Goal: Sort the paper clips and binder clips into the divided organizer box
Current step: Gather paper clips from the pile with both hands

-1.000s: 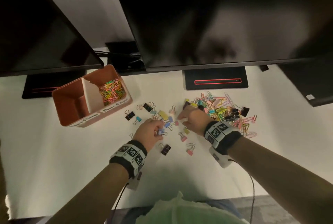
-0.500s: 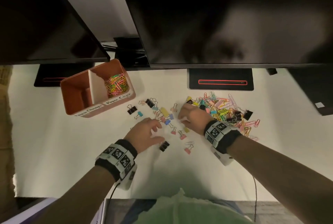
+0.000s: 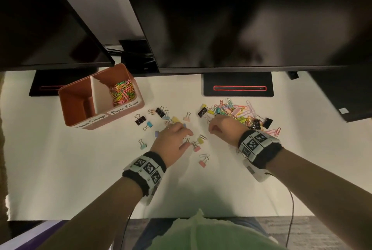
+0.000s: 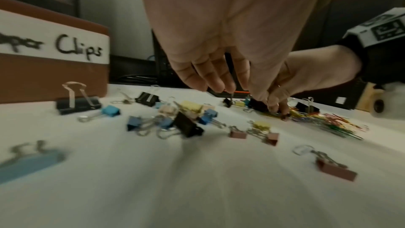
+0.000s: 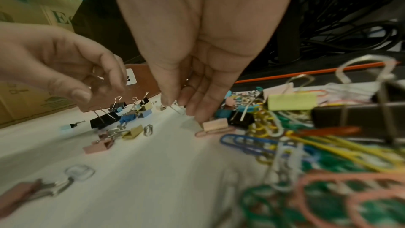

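The brown divided organizer box (image 3: 128,109) stands at the back left, and its right compartment holds coloured paper clips (image 3: 121,92). Loose binder clips (image 3: 161,111) lie scattered in the middle of the white desk. A mixed pile of paper clips and binder clips (image 3: 237,113) lies to the right. My left hand (image 3: 186,137) hovers over the scattered binder clips (image 4: 186,124), fingers (image 4: 210,82) hanging down with nothing visible in them. My right hand (image 3: 211,129) is bunched at the pile's left edge. Its fingertips (image 5: 197,113) touch a pink binder clip (image 5: 215,125); whether they pinch anything is unclear.
Dark monitors (image 3: 241,18) overhang the back of the desk, with black stands (image 3: 238,86) behind the clips. A cardboard box (image 5: 26,15) sits off to the left. The desk's front edge (image 3: 120,218) is close to my body. A cable (image 3: 291,199) trails from my right wrist.
My left hand let go of a blue binder clip, drew back opened, then came forward over the scattered clips again. The right hand stayed at the pile's edge.
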{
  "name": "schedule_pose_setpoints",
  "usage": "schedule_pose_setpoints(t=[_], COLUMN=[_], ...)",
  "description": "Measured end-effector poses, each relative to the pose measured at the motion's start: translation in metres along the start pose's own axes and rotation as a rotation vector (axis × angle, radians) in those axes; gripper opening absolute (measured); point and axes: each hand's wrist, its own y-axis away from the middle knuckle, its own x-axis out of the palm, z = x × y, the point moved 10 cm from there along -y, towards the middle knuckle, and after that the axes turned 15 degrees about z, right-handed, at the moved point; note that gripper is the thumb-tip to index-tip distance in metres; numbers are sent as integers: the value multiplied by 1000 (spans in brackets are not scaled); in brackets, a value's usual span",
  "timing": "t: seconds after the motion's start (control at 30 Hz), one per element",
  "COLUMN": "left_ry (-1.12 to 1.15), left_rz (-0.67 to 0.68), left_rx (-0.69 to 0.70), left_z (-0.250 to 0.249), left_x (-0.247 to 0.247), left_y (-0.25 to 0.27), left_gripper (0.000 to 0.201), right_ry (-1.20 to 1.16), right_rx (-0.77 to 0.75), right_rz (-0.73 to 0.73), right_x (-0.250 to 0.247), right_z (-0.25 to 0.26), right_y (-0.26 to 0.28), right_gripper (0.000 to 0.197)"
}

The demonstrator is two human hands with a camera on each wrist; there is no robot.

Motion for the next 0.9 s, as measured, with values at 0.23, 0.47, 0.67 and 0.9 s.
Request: schedule_pose_setpoints(t=[0.23,0.47,0.67,0.9], left_ry=[-40,0,-94,-195], left_rz=[83,143,231,224], left_rx=[-23,-94,-96,45], left_z=[-32,-22,-25,-55], left_x=[32,34,35,34], left_y=[-44,-62,-69,-43], left_gripper=[31,10,12,9], right_ry=[-53,-32,-72,-54], right_rx=[-58,34,211,206], right_rz=[-25,38,12,99], right_x=[11,28,19,37], right_z=[-8,-43,-97,-110], right_y=[38,73,102,109], right_gripper=[12,20,33,34])
